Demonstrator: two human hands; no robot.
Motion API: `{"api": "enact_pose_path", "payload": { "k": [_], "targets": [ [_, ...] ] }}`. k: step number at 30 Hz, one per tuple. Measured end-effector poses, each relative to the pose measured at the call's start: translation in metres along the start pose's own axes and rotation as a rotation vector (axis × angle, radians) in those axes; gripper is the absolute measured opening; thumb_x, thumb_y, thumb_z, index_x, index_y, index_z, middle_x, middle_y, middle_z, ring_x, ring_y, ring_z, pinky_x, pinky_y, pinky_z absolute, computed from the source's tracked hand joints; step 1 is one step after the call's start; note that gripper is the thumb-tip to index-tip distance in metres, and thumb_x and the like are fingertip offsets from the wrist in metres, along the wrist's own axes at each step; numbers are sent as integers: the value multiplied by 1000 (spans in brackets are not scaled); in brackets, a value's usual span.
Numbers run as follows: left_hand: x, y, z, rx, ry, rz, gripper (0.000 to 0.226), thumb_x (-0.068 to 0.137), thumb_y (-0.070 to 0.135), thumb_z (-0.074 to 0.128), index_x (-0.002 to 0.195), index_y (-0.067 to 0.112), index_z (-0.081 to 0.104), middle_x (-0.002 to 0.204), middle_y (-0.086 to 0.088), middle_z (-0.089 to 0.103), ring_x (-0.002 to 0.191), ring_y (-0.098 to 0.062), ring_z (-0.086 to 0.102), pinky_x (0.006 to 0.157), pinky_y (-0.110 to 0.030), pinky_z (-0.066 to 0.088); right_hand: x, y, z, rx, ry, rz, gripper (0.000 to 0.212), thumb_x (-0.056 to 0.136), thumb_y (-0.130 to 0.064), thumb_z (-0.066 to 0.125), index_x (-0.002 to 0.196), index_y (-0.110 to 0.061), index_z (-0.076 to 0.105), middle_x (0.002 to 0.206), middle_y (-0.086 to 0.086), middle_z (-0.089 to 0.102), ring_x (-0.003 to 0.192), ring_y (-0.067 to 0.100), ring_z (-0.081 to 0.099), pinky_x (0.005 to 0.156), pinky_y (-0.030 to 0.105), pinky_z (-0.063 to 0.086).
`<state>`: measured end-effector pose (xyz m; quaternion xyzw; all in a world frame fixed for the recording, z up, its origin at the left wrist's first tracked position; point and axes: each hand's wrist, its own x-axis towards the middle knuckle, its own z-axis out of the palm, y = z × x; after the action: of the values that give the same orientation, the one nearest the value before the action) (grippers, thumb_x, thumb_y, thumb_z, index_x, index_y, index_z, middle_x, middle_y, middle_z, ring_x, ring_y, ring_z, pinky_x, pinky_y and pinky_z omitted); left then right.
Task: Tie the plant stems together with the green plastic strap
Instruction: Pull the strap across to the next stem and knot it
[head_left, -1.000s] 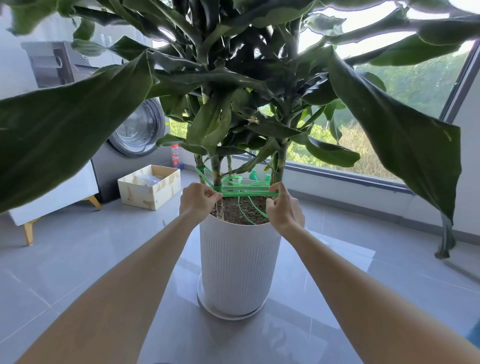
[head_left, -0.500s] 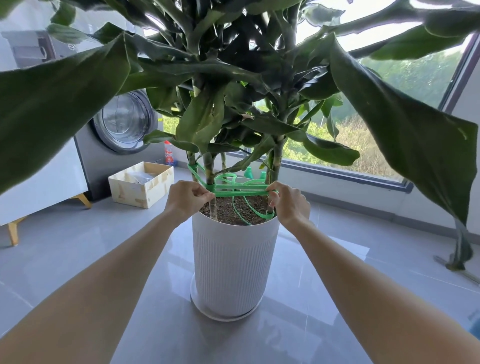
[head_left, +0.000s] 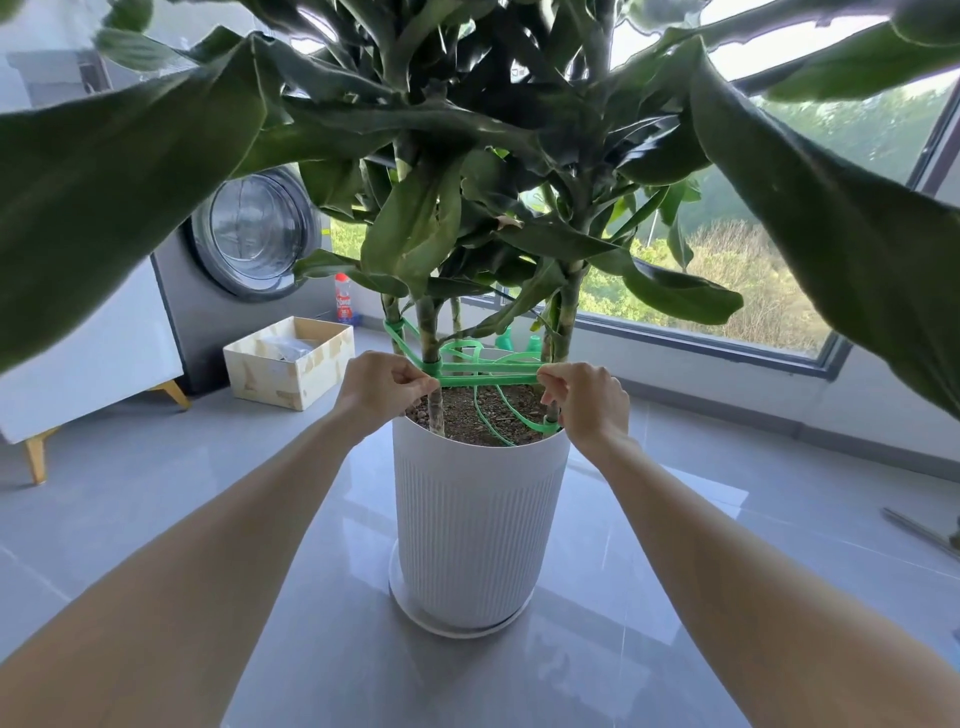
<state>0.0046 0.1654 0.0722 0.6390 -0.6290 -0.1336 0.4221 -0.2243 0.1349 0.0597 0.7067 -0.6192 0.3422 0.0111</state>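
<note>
L hand (head_left: 382, 387) & R hand (head_left: 584, 397) each pinch the flat green plastic strap (head_left: 488, 378), pulled taut betw. near stems (head_left: 431, 332) to cinch them over the white ribbed pot (head_left: 475, 519).

Bright green strap (head_left: 488, 370); dark green leaves (head_left: 431, 228). White, vertically ribbed pot (head_left: 475, 525) holding brown soil (head_left: 467, 410). Glossy grey floor (head_left: 156, 493).

nothing in here can really be read. the small bottle (head_left: 345, 301) on the floor at eleven o'clock from the white pot (head_left: 478, 519) wears a red and blue label, but its lettering is too blurred to make out.
</note>
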Motion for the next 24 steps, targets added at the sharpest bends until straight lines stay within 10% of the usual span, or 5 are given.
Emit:
{"api": "enact_pose_path", "payload": {
  "k": [24],
  "targets": [
    [6, -8, 1, -153, -13, -91, 16, 76, 16, 77, 85, 3, 73, 85, -12, 72, 75, -15, 61, 65, -18, 42, 7, -56, 17, 150, -204, -147, 18, 93, -30, 59, 98, -25, 76, 76, -9, 73, 47, 6, 62, 64, 29, 57]
  ]
}}
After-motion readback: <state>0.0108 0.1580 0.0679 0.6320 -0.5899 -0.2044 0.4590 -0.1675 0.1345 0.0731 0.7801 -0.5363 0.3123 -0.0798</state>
